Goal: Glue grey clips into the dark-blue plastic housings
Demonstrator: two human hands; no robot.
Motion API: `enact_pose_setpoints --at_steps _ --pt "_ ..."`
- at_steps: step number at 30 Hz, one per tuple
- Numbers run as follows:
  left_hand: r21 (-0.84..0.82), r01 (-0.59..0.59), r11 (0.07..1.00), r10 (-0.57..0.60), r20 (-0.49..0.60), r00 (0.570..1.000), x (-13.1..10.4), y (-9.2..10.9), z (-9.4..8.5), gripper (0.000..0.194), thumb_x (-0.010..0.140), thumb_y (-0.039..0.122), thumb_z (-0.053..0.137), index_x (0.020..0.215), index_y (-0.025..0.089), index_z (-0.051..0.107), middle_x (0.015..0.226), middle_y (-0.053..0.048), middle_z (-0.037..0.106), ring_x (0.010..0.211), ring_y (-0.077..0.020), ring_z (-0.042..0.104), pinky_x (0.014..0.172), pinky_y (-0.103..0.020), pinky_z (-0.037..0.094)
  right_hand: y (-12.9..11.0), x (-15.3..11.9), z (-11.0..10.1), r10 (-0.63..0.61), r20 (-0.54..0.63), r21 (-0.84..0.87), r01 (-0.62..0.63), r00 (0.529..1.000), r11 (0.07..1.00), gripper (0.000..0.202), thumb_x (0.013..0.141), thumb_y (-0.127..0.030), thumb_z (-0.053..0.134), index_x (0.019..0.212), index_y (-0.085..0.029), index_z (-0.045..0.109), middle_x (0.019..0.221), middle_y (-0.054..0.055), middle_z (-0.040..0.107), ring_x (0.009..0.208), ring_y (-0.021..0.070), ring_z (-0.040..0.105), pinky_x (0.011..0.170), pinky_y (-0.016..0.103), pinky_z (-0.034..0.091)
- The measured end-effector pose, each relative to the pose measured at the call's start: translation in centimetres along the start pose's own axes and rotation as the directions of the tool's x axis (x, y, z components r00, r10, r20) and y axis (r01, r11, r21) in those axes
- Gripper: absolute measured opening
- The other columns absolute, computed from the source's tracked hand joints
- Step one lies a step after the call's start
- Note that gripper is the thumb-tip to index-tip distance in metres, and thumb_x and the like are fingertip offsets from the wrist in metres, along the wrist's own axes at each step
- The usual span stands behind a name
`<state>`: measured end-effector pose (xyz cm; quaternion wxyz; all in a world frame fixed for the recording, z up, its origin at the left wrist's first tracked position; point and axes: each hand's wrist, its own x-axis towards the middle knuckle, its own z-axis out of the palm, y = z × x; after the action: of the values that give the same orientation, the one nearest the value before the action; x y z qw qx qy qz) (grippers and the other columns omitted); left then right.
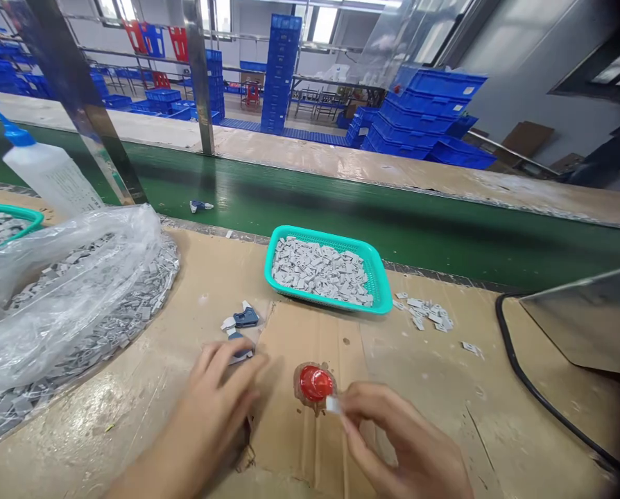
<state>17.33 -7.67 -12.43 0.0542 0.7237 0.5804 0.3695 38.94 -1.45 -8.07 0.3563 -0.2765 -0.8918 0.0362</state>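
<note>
My right hand [401,436] pinches a small light grey plastic piece [333,404] between thumb and fingertips. The piece is at the near right edge of a small shiny red dish [315,382], ringed by a wet brown stain on the cardboard. My left hand [219,395] is slightly blurred, its fingers spread and curved, by a dark blue and white plastic part [241,355] partly hidden behind them. I cannot tell whether they touch it. Just beyond lies another blue and white part [246,317].
A turquoise basket [380,277] of grey pieces stands ahead, with loose pieces [429,313] to its right. At left are a plastic bag [81,277] over many grey parts and a blue-capped bottle [55,173]. A green conveyor belt [247,201] runs behind, carrying a blue-white part.
</note>
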Motion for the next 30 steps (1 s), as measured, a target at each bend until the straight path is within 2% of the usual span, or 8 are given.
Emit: enact_pose_setpoints --at_steps 7,13,16,18,20,23,25,30 --pt "0.158 -0.074 0.985 0.051 0.147 0.988 0.2 -3.3 0.2 0.055 0.076 -0.007 0.028 0.118 0.019 0.05 0.124 -0.009 0.047 0.104 -0.0226 0.046 0.083 -0.039 0.046 0.7 0.6 1.5 0.075 -0.11 -0.065 -0.082 0.991 0.994 0.008 0.07 -0.008 0.053 0.071 -0.008 0.061 0.073 0.001 0.051 0.063 -0.0102 0.045 0.06 -0.004 0.037" --pt "0.144 0.026 0.989 -0.035 0.059 0.998 0.1 -2.7 -1.4 0.036 0.087 0.02 0.047 0.123 0.023 0.048 0.118 -0.005 0.053 0.101 -0.022 0.047 0.085 -0.039 0.042 0.7 0.5 2.0 0.095 -0.138 -0.09 -0.108 0.986 0.99 0.009 0.07 -0.009 0.053 0.07 -0.01 0.062 0.073 0.0 0.051 0.061 -0.0108 0.044 0.058 -0.004 0.036" --pt "-0.119 0.191 0.974 -0.186 0.052 0.981 0.0 -1.9 -2.3 0.035 0.088 0.036 0.048 0.122 0.031 0.048 0.121 -0.001 0.05 0.108 -0.0193 0.044 0.09 -0.033 0.037 0.7 0.5 2.1 0.096 -0.138 -0.095 -0.11 0.986 0.989 0.009 0.069 -0.008 0.054 0.071 -0.011 0.063 0.074 0.0 0.05 0.062 -0.011 0.044 0.058 -0.004 0.036" --pt "-0.427 0.368 0.826 -0.337 0.149 0.93 0.0 -1.1 -2.7 0.036 0.089 0.045 0.042 0.121 0.031 0.05 0.115 -0.001 0.053 0.105 -0.0174 0.047 0.088 -0.029 0.037 0.5 0.6 1.9 0.093 -0.14 -0.093 -0.107 0.986 0.99 0.01 0.068 -0.007 0.055 0.072 -0.011 0.063 0.075 0.0 0.051 0.064 -0.011 0.045 0.059 -0.004 0.036" --pt "-0.685 0.523 0.507 -0.446 0.311 0.839 -0.1 -0.3 -2.9 0.045 0.088 0.055 0.035 0.117 0.026 0.055 0.096 -0.003 0.059 0.088 -0.0152 0.052 0.078 -0.026 0.04 0.1 0.7 1.5 0.091 -0.14 -0.093 -0.104 0.986 0.99 0.01 0.069 -0.007 0.054 0.072 -0.011 0.063 0.075 0.0 0.051 0.066 -0.0108 0.046 0.061 -0.004 0.037" --pt "-0.788 0.604 0.124 -0.494 0.479 0.726 -0.2 0.9 -2.5 0.048 0.081 0.059 0.048 0.111 0.023 0.06 0.078 -0.001 0.058 0.075 -0.0117 0.049 0.071 -0.021 0.039 -0.5 1.0 0.7 0.092 -0.147 -0.109 -0.108 0.985 0.988 0.008 0.069 -0.009 0.055 0.072 -0.011 0.062 0.077 0.0 0.051 0.068 -0.0104 0.047 0.065 -0.002 0.039" --pt "-0.792 0.603 0.094 -0.493 0.489 0.719 -0.2 1.4 -2.0 0.042 0.075 0.047 0.062 0.111 0.026 0.059 0.085 0.0 0.058 0.08 -0.0106 0.049 0.074 -0.02 0.039 -0.7 1.1 0.3 0.091 -0.133 -0.135 -0.109 0.987 0.985 0.007 0.069 -0.011 0.056 0.072 -0.011 0.062 0.079 0.0 0.052 0.069 -0.0104 0.047 0.067 -0.002 0.039" --pt "-0.844 0.528 0.089 -0.327 0.476 0.816 0.0 1.6 -1.1 0.044 0.083 0.038 0.057 0.124 0.028 0.045 0.076 0.002 0.053 0.071 -0.0092 0.049 0.067 -0.021 0.037 -0.8 1.1 -0.1 0.145 -0.105 -0.222 -0.165 0.984 0.961 0.007 0.071 -0.016 0.057 0.072 -0.013 0.063 0.082 -0.001 0.053 0.067 -0.0105 0.046 0.065 -0.002 0.038"
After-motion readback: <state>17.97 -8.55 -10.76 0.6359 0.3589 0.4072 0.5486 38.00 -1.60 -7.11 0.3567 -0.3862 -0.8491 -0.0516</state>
